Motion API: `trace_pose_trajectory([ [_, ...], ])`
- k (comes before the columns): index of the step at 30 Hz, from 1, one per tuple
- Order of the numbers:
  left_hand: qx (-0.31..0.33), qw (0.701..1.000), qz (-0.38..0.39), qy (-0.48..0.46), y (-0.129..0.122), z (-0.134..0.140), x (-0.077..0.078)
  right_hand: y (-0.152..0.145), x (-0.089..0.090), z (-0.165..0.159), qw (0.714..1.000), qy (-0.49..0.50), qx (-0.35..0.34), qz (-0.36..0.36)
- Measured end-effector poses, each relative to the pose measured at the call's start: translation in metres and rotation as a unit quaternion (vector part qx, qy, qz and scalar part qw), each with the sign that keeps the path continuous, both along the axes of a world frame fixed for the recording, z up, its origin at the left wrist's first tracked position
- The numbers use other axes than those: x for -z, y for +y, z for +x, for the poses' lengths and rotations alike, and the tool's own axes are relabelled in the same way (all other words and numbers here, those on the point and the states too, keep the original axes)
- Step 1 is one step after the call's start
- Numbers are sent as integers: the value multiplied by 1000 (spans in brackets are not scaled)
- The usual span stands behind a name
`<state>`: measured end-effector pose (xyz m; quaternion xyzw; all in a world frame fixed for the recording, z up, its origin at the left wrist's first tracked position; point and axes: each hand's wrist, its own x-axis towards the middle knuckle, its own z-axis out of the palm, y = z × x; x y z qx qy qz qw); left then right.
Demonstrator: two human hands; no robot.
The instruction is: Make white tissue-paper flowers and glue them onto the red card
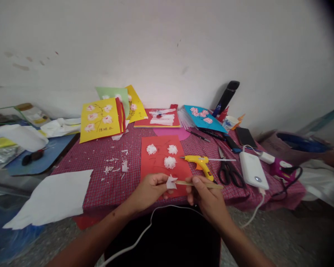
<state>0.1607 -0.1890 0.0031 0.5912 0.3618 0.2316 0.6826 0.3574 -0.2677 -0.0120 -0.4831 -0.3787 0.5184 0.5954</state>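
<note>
Both hands are pinched narrow, one on tissue, one on a stick.
The left hand (150, 191) grips a white tissue piece (171, 183) between thumb and fingertips, above the lower part of a red card (158, 180); the right hand (207, 196) closes thumb and fingers round a thin wooden stick (185, 183), whose tip meets the tissue. From that tissue, three white paper flowers (170, 162) lie on the card towards 11 and 12 o'clock, a yellow glue gun (196, 160) at 2, black-handled scissors (226, 174) near 3, and paper scraps (124, 166) between 9 and 10 on the table (100, 191).
</note>
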Motion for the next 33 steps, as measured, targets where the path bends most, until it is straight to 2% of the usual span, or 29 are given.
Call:
trace_pose_trajectory([
  [4, -6, 992, 100, 82, -14, -8, 1, -11, 2, -3, 998, 37, -36, -19],
  [7, 24, 976, 174, 130, -26, -15, -1, -26, 0, 0, 996, 11, -88, -26],
  [11, 82, 953, 247, 156, -35, -17, -5, -40, -6, 8, 986, -137, -94, 16],
  [15, 133, 931, 301, 157, -35, -12, -8, -35, -18, 14, 955, -257, -120, 92],
  [17, 147, 917, 339, 148, -29, -7, -9, -24, -25, 15, 942, -289, -118, 120],
  [19, 145, 901, 384, 140, -17, 0, -9, -8, -31, 14, 929, -327, -88, 152],
  [23, 105, 876, 444, 158, 21, 20, -6, 33, -36, 17, 895, -409, -35, 175],
  [25, 112, 867, 455, 169, 40, 29, -4, 51, -33, 19, 884, -438, -34, 160],
  [28, 136, 869, 439, 184, 57, 38, 0, 65, -24, 22, 875, -463, -43, 133],
  [33, 180, 848, 454, 207, 58, 37, 4, 63, -14, 22, 877, -466, -45, 112],
])
